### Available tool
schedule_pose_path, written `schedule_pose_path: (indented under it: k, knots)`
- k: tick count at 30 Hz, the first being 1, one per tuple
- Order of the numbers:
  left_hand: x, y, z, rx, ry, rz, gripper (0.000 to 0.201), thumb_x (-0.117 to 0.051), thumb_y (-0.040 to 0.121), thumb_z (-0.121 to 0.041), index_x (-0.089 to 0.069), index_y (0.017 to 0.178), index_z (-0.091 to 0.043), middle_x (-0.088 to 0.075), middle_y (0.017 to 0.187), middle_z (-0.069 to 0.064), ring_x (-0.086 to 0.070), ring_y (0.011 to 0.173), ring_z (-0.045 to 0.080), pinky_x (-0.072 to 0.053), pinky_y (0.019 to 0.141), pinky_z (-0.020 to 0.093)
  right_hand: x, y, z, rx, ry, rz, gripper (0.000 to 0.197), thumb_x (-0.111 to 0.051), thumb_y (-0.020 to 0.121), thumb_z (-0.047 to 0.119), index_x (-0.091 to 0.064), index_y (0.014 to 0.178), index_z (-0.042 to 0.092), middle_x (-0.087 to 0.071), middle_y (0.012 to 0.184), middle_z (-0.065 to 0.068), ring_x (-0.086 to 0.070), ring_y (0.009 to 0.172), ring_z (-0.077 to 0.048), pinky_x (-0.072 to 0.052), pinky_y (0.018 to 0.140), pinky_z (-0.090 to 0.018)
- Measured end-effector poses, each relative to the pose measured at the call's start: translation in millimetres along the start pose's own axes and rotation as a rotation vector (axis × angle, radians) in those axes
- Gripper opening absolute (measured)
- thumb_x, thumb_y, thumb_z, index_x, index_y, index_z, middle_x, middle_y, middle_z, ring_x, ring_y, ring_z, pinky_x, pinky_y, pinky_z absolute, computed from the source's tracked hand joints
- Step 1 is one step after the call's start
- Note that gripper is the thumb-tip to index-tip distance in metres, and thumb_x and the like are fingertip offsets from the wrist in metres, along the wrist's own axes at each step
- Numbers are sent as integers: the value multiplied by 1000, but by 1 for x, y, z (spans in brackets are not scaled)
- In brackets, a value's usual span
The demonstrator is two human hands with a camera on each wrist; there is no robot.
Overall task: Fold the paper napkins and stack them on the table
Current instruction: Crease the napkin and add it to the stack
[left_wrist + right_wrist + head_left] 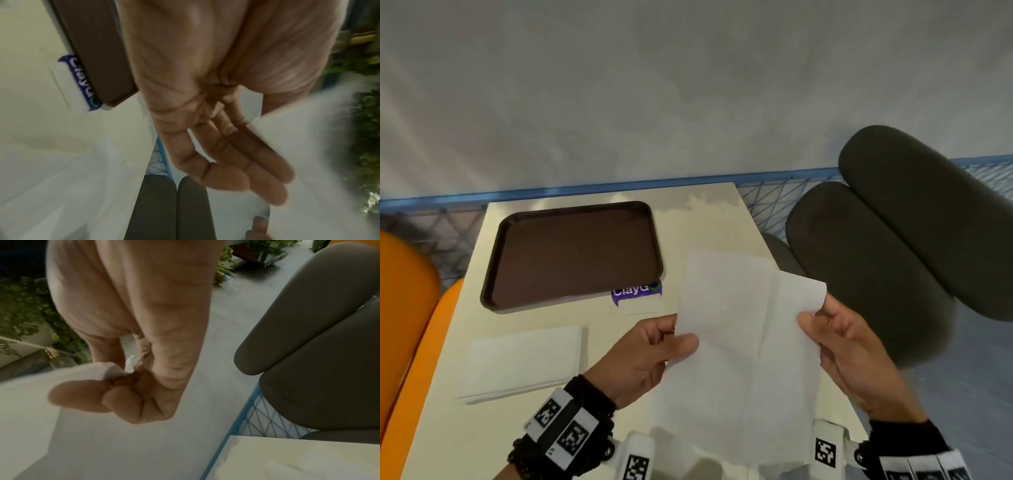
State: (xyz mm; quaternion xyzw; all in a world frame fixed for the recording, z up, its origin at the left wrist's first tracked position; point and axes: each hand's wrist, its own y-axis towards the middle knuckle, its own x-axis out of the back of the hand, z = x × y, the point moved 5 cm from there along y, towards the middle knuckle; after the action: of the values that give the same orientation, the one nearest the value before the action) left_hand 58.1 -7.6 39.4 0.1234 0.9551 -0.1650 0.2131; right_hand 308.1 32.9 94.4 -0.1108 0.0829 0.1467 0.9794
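An unfolded white paper napkin (739, 342) hangs in the air over the table's near right corner, creased down its middle. My left hand (650, 349) pinches its left edge between thumb and fingers. My right hand (839, 339) pinches its upper right edge, where the corner curls over my fingers. In the right wrist view the napkin (68, 426) is caught between thumb and fingers (86, 395). The left wrist view shows my fingers (236, 162) extended against the blurred napkin (308, 138). A stack of folded white napkins (524, 359) lies flat on the table at the left.
A dark brown tray (571, 253) sits empty on the cream table (705, 212), partly covering a purple ClayGo sticker (637, 294). Grey padded chairs (893, 246) stand to the right, an orange seat (404, 308) to the left. A blue mesh rail (756, 202) runs behind.
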Motion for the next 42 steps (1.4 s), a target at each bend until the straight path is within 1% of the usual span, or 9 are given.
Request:
schedule_pose_path:
  k: [9,14,19,24,27,30,36,39,42]
  knots:
    - [29,-39,-25,-25,-84,-161,44,-81,81,-22,-69,120,-4,-67,124,22,-69,102,32,-58,90,39,-50,0,-38,-153,57,68,72,-98,48,46,-76,109,12,-72,117,-20,-69,109,-40,-51,100,-54]
    - [22,-48,-14,66,-120,-106,62,-95,58,-30,-73,108,0,-67,110,26,-68,91,34,-55,84,43,-91,11,-50,-228,-176,125,44,-85,75,40,-75,111,16,-76,111,-7,-72,104,-28,-56,96,-48]
    - [32,-53,-10,-3,-187,-243,60,-87,59,-18,-69,110,6,-64,116,32,-60,100,40,-48,93,49,-92,13,-29,-9,-575,-339,18,-67,91,39,-60,106,31,-68,96,9,-68,81,-9,-47,64,-17]
    - [25,-54,-9,-75,-273,-231,35,-79,67,-8,-76,101,1,-73,103,22,-72,83,31,-59,73,36,-129,9,-33,-142,-354,10,20,-65,90,43,-73,94,26,-77,89,7,-72,77,-10,-53,73,-29]
    - [18,-52,-4,-70,-227,-244,42,-69,81,-3,-65,122,1,-68,120,23,-69,104,38,-58,85,41,-139,12,-43,-105,-426,18,22,-69,88,44,-73,77,25,-73,76,11,-66,68,-12,-54,67,-27]
    - [19,-54,0,-75,-113,-270,46,-71,86,-11,-58,131,-10,-67,126,16,-65,113,37,-54,95,46,-135,17,-58,-73,-477,-7,46,-64,88,55,-68,81,10,-70,74,1,-64,68,-24,-54,69,-44]
    - [58,-73,-33,-276,373,-614,84,-83,59,-62,-51,127,-26,-68,115,-18,-62,112,8,-50,88,22,-129,21,-48,75,-659,244,73,-46,90,72,-45,77,0,-40,69,-2,-38,65,-13,-31,63,-33]
    - [50,-73,-74,-259,803,-397,114,-77,49,-79,-28,147,-45,-45,137,-37,-39,128,-18,-36,98,7,-139,11,-36,44,-729,554,56,-47,102,51,-44,74,2,-36,68,2,-34,63,-9,-28,60,-28]
    - [29,-65,-94,-176,957,-130,65,-81,64,-58,-64,122,-36,-71,112,-19,-63,106,-3,-46,91,14,-150,6,-27,34,-748,641,51,-48,103,42,-36,68,8,-28,63,5,-28,59,-9,-23,56,-25]
